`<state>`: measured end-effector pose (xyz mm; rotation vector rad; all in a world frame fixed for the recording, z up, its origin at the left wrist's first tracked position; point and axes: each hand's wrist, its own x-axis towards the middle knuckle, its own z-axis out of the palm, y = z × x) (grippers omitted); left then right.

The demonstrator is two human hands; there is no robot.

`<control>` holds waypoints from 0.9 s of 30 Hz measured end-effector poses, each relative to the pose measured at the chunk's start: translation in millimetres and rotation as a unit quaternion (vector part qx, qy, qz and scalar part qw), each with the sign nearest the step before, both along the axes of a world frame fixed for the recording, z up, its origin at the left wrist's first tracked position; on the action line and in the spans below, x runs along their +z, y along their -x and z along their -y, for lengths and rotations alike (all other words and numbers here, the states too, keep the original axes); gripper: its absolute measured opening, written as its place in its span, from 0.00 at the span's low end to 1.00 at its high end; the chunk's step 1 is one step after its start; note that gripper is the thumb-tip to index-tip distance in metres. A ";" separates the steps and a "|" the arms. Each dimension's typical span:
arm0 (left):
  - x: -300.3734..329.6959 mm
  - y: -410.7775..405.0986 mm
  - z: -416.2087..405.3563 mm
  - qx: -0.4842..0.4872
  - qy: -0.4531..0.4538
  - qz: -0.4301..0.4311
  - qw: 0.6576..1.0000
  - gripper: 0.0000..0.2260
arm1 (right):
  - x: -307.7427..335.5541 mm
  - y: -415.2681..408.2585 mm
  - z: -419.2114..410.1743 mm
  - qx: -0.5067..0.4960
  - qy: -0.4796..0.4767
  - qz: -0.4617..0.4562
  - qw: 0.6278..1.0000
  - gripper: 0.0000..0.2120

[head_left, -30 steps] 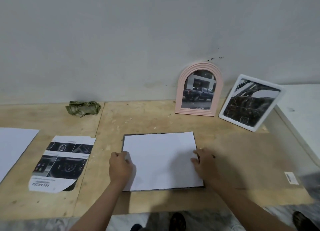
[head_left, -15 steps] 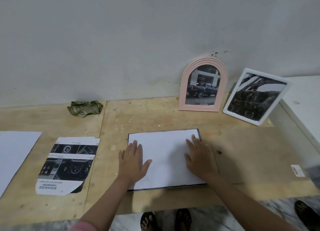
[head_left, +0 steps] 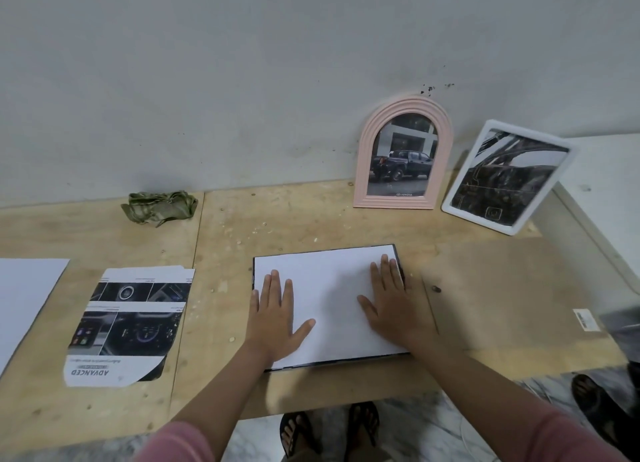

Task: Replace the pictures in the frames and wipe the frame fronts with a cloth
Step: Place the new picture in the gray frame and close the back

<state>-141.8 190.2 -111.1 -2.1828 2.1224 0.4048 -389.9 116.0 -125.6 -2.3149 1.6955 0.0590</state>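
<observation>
White sheet [head_left: 329, 285] under flat hands [head_left: 277, 317]

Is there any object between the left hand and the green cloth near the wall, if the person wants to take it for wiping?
Nothing visible stands in the way. The left hand lies flat on the white sheet, and only bare wooden table with small crumbs separates it from the green cloth. The car printout lies beside that path, not across it.
</observation>
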 end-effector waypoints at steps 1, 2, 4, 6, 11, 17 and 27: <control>1.9 0.7 -0.9 -0.010 0.006 -0.005 1.000 0.45 | 2.3 -2.5 -2.4 0.007 0.006 -0.002 1.000 0.39; 4.2 1.9 -1.7 -0.028 0.015 -0.009 0.999 0.44 | 5.1 -5.6 -5.4 0.018 0.011 -0.004 1.000 0.39; 5.3 3.7 -6.5 -0.067 0.016 -0.016 0.997 0.45 | 9.9 -12.0 -15.7 0.045 0.017 -0.006 0.999 0.41; 3.8 4.3 -12.4 -0.078 0.016 -0.025 0.997 0.47 | 11.9 -16.2 -26.8 0.057 0.011 -0.017 0.998 0.43; -2.6 3.1 -16.8 -0.053 0.008 -0.036 0.998 0.48 | 2.6 -12.5 -34.0 0.041 -0.009 -0.030 0.999 0.44; -2.6 2.2 -19.5 -0.050 0.007 -0.041 0.998 0.47 | 4.0 -12.7 -35.2 0.036 -0.003 0.007 0.999 0.46; 42.4 63.9 3.0 -0.016 0.087 -0.127 0.988 0.42 | 29.1 33.2 -18.2 -0.096 0.112 0.210 0.967 0.31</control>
